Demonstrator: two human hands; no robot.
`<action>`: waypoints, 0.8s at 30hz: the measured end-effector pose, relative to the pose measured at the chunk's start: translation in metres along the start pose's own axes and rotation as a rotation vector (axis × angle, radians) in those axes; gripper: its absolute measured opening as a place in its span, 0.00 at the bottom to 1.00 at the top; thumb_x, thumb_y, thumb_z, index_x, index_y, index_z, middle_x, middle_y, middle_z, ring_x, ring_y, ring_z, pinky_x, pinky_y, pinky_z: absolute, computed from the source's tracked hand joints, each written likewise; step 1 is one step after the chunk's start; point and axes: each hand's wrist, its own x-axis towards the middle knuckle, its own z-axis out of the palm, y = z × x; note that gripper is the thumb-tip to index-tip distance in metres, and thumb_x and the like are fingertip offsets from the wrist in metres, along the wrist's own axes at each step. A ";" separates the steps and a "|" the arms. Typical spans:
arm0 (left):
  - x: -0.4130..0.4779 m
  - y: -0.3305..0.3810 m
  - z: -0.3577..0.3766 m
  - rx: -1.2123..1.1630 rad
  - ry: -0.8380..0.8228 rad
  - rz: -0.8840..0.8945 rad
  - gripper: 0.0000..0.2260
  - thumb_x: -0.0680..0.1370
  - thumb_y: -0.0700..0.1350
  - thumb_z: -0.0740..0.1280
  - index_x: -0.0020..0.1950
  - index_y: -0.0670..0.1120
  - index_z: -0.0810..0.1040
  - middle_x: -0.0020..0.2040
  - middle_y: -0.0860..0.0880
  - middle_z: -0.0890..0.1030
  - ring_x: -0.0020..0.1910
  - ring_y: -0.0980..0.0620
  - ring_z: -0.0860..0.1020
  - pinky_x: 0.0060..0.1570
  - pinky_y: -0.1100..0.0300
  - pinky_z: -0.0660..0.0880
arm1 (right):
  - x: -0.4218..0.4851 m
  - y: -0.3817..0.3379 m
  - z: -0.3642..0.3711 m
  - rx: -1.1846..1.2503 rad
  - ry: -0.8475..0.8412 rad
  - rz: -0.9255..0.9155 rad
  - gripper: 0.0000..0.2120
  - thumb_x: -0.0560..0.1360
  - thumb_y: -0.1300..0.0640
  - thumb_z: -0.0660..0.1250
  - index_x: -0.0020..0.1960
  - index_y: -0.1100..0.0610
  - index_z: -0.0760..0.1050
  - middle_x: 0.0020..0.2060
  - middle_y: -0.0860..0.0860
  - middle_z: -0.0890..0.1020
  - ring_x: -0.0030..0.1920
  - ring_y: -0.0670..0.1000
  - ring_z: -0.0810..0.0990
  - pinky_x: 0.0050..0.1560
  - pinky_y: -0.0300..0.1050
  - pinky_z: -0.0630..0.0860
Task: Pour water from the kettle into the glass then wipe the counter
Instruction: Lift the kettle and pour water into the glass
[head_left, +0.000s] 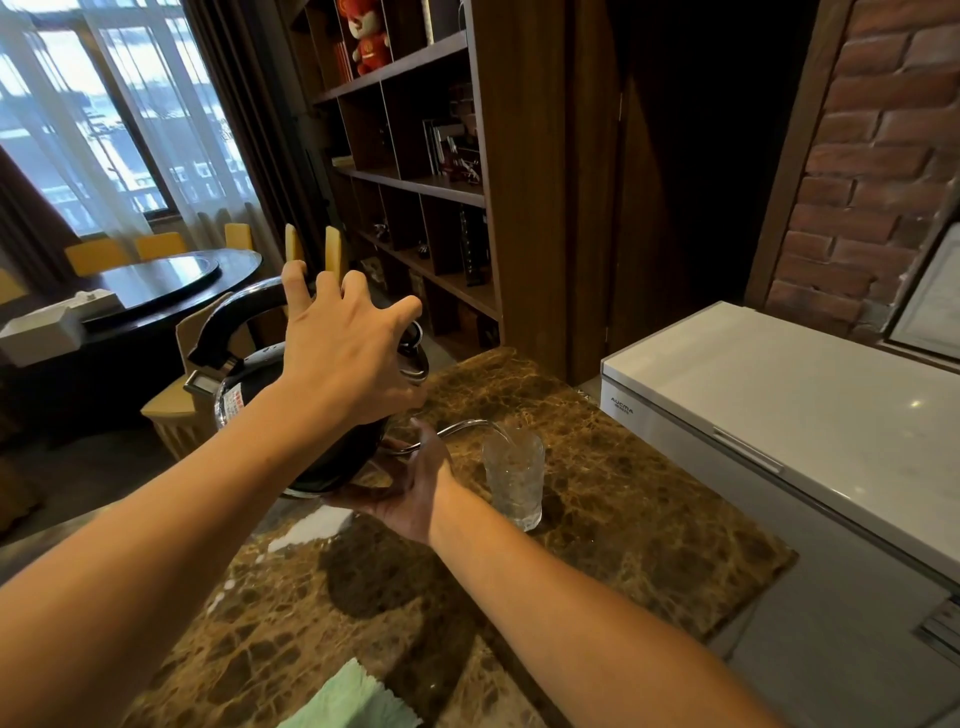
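A black kettle (332, 457) with a curved handle hangs tilted to the right above the brown marble counter (639, 525). Its thin gooseneck spout (467, 426) reaches over a clear cut-glass tumbler (514, 483), and a stream of water runs into the glass. My left hand (345, 353) presses on the kettle's lid, palm down and fingers spread. From below, my right hand (410, 493) cups the kettle's base near the spout. A light green cloth (353, 699) lies at the counter's near edge.
A white chest freezer (779, 410) stands against the counter's right side. Dark wooden bookshelves (415, 171) rise behind. A round dark dining table (156, 286) with yellow chairs sits to the left, beyond the counter's edge.
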 end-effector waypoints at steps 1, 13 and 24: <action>0.000 0.000 -0.001 0.000 -0.002 -0.001 0.37 0.60 0.74 0.68 0.63 0.57 0.71 0.51 0.41 0.72 0.56 0.37 0.71 0.66 0.38 0.53 | -0.001 0.000 0.000 -0.007 -0.012 -0.012 0.18 0.82 0.45 0.59 0.62 0.58 0.69 0.62 0.61 0.74 0.62 0.71 0.72 0.60 0.75 0.71; -0.001 0.000 -0.003 0.023 0.015 0.002 0.35 0.60 0.72 0.69 0.62 0.56 0.71 0.47 0.42 0.71 0.53 0.38 0.71 0.65 0.38 0.55 | -0.002 0.001 0.004 -0.071 -0.085 -0.021 0.15 0.81 0.66 0.54 0.65 0.66 0.72 0.63 0.62 0.76 0.61 0.71 0.73 0.59 0.72 0.73; 0.001 0.003 -0.010 0.019 0.033 0.004 0.36 0.59 0.74 0.67 0.61 0.56 0.73 0.47 0.41 0.72 0.52 0.38 0.72 0.65 0.38 0.55 | 0.009 0.001 0.003 -0.117 -0.048 -0.012 0.21 0.82 0.70 0.51 0.74 0.71 0.61 0.65 0.62 0.75 0.66 0.75 0.70 0.62 0.71 0.70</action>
